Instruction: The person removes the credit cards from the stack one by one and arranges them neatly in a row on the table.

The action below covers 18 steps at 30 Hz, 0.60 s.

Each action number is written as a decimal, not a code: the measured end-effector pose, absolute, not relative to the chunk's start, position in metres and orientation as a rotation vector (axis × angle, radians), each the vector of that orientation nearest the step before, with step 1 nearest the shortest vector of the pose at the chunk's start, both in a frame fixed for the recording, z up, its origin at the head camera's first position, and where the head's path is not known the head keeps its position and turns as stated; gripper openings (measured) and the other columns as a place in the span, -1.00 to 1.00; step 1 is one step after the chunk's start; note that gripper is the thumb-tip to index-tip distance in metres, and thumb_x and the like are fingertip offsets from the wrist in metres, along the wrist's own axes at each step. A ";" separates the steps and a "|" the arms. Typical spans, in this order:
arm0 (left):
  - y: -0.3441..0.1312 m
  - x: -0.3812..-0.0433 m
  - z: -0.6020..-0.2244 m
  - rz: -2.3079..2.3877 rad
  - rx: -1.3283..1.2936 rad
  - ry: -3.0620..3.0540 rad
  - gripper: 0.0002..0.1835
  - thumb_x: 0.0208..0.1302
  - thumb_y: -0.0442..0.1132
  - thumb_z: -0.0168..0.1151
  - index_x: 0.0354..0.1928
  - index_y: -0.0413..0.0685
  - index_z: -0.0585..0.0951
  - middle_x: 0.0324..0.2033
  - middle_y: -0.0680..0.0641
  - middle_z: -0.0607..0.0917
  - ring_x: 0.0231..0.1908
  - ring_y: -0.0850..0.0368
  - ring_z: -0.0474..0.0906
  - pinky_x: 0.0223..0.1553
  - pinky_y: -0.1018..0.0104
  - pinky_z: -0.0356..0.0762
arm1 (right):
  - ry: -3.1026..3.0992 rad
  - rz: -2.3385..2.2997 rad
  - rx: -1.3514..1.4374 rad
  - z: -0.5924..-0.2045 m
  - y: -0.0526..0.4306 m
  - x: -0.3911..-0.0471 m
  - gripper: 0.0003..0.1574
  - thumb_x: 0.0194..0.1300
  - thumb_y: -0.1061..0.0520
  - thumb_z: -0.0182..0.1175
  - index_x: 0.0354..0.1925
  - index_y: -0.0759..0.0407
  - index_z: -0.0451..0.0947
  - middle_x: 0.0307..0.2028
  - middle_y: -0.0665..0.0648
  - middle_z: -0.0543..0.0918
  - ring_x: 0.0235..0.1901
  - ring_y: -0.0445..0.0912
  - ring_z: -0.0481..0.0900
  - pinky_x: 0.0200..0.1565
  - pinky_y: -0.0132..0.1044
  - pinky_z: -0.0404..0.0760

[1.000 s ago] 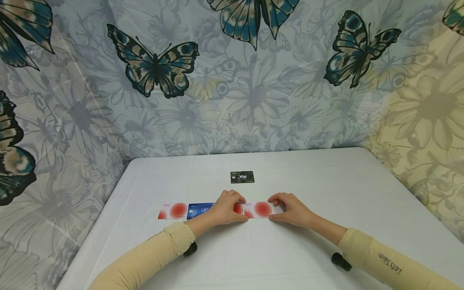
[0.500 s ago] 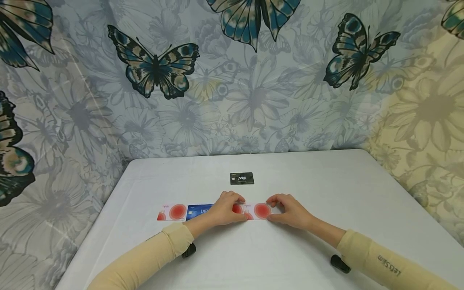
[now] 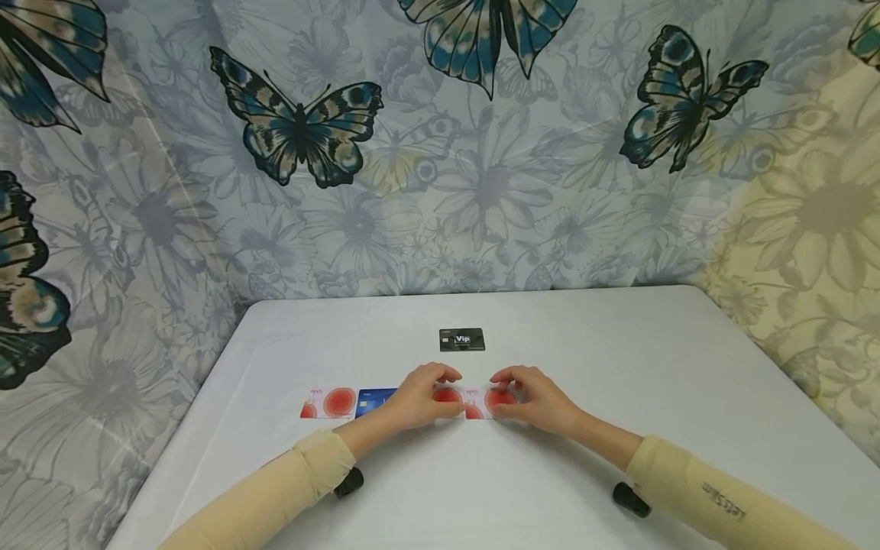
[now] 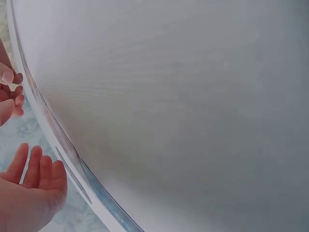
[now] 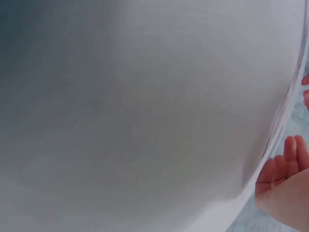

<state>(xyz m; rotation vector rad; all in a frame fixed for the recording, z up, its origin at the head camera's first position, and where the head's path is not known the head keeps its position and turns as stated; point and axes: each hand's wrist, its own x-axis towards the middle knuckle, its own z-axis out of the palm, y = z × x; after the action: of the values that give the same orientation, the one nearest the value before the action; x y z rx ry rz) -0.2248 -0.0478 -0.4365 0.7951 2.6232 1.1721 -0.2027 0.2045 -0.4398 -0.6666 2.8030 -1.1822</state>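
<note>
A row of cards lies end to end on the white table. At its left end is a white-and-pink card with a red circle [image 3: 339, 402], then a blue card [image 3: 374, 399], partly behind my left hand [image 3: 421, 397]. Another red-circle card [image 3: 448, 395] shows between that hand's thumb and fingers. My right hand [image 3: 541, 401] hovers over the rightmost red-circle card [image 3: 474, 409], covering part of it. Both hands have their fingers loosely bent with nothing between them. In the left wrist view, the left hand [image 4: 36, 188] appears raised off the tabletop.
A black "Vip" card [image 3: 462, 340] lies behind the row, nearer the table's back edge. The white table [image 3: 605, 344] meets a butterfly-patterned cloth backdrop [image 3: 481, 191]. Dark wrist-worn devices [image 3: 630, 499] hang under both forearms.
The fingertips have come off the edges of the rightmost card. My left hand has drawn slightly left, and my right hand has moved left over that card. The cards stay in place.
</note>
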 end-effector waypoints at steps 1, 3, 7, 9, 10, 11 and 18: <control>-0.049 -0.224 -0.437 1.181 0.794 2.613 -0.51 0.16 -0.12 0.39 0.12 -0.10 0.55 0.00 -0.05 0.58 0.04 0.04 0.44 0.10 0.07 0.41 | 2.801 -1.186 -0.675 -0.440 0.203 -0.203 -0.50 0.12 0.13 0.44 0.04 0.15 0.57 -0.15 0.03 0.60 -0.09 0.00 0.44 -0.04 -0.04 0.45; -0.052 -0.224 -0.437 1.197 0.796 2.603 -0.50 0.17 -0.12 0.39 0.13 -0.11 0.54 0.00 -0.05 0.59 0.03 0.05 0.44 0.10 0.08 0.42 | 2.794 -1.191 -0.689 -0.440 0.200 -0.203 -0.51 0.13 0.16 0.42 0.04 0.15 0.56 -0.15 0.03 0.60 -0.10 -0.01 0.43 -0.05 -0.06 0.45; -0.056 -0.222 -0.438 1.216 0.795 2.611 -0.48 0.15 -0.09 0.41 0.12 -0.12 0.54 0.00 -0.05 0.60 0.03 0.06 0.46 0.09 0.11 0.45 | 2.782 -1.186 -0.710 -0.441 0.196 -0.205 -0.51 0.14 0.13 0.42 0.05 0.13 0.55 -0.16 0.02 0.58 -0.13 -0.03 0.43 -0.11 -0.13 0.50; -0.058 -0.223 -0.438 1.240 0.797 2.612 -0.49 0.15 -0.11 0.42 0.11 -0.14 0.55 0.00 -0.06 0.61 0.02 0.04 0.47 0.09 0.11 0.46 | 2.779 -1.186 -0.716 -0.441 0.194 -0.206 -0.50 0.14 0.11 0.42 0.05 0.13 0.55 -0.17 0.02 0.58 -0.15 -0.04 0.44 -0.13 -0.17 0.51; -0.058 -0.224 -0.437 1.252 0.799 2.615 -0.50 0.15 -0.12 0.42 0.11 -0.14 0.56 -0.01 -0.06 0.61 0.01 0.04 0.47 0.07 0.11 0.46 | 2.779 -1.183 -0.719 -0.441 0.194 -0.206 -0.50 0.14 0.10 0.43 0.05 0.13 0.56 -0.18 0.01 0.58 -0.16 -0.04 0.44 -0.14 -0.18 0.51; -0.059 -0.224 -0.437 1.263 0.811 2.619 -0.51 0.16 -0.13 0.41 0.10 -0.15 0.56 -0.01 -0.07 0.61 0.01 0.02 0.48 0.06 0.11 0.47 | 2.781 -1.180 -0.722 -0.442 0.193 -0.207 -0.50 0.14 0.09 0.43 0.04 0.13 0.56 -0.19 0.01 0.58 -0.16 -0.04 0.44 -0.15 -0.19 0.51; -0.062 -0.234 -0.432 1.225 0.843 2.665 -0.55 0.19 -0.17 0.39 0.07 -0.22 0.55 -0.05 -0.13 0.61 -0.01 -0.06 0.50 0.05 0.11 0.50 | 2.782 -1.174 -0.719 -0.440 0.189 -0.213 -0.50 0.14 0.09 0.43 0.04 0.13 0.56 -0.19 0.03 0.57 -0.16 -0.03 0.43 -0.15 -0.17 0.51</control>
<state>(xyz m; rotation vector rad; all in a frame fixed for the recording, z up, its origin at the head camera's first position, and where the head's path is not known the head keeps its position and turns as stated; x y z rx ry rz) -0.2335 -0.0622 -0.4325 0.8429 2.6645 1.2247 -0.2130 0.1888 -0.4401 -0.7194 2.7824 -1.1738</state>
